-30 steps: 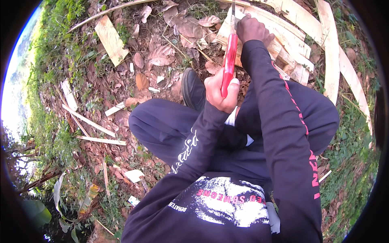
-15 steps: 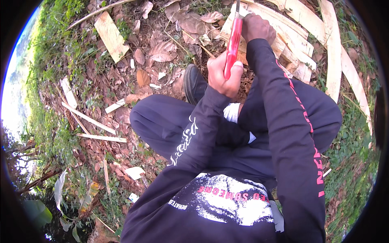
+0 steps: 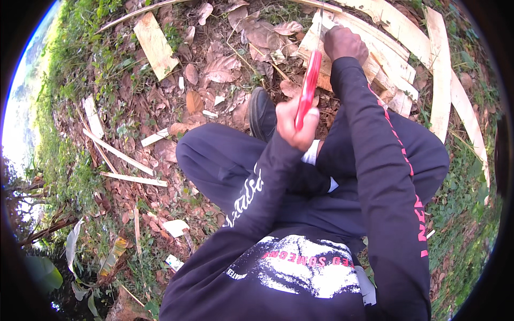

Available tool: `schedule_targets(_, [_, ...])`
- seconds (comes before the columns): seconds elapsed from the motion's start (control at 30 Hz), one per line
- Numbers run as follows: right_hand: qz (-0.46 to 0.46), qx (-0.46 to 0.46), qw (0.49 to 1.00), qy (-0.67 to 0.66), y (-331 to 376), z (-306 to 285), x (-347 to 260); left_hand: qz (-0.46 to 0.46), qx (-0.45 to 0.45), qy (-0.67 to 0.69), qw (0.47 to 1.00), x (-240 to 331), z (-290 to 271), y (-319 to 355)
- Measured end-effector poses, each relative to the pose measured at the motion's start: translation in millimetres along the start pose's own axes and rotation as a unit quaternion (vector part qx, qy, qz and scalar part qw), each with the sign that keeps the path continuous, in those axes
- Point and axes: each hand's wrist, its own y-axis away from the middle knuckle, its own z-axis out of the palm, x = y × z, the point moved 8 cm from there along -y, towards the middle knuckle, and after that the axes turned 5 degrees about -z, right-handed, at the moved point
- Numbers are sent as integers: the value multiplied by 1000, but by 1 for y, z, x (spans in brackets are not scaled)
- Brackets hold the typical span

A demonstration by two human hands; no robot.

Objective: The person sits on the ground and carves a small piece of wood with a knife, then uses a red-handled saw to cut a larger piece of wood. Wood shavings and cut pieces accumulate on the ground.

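My left hand (image 3: 297, 124) is closed around the long red handle of a saw (image 3: 309, 84). Its thin grey blade is seen nearly edge-on, pointing away from me against the pale wood. Just right of the blade, my right hand (image 3: 347, 43) is closed on a wooden board (image 3: 312, 38) in a stack of pale cut wood (image 3: 393, 67). The right fingertips are hidden on the far side of the fist. Both forearms are in black sleeves.
Long curved wood strips (image 3: 440, 75) lie at the right. A flat wood piece (image 3: 155, 45) and several thin sticks (image 3: 134, 178) are scattered at left among dry leaves (image 3: 222, 69) and grass. My crossed legs and a dark shoe (image 3: 262, 113) are below the stack.
My left hand has drawn the saw back toward me, so more of its blade shows. My right hand stays on the wood; the view has shifted slightly.
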Motion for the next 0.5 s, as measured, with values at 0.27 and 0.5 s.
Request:
schedule_targets(0.27, [-11, -13, 999, 27, 3, -2, -1, 19, 24, -18, 999, 10, 5, 10])
schedule_targets(0.5, [29, -21, 999, 27, -6, 1, 8, 20, 10, -2, 1000, 7, -10, 61])
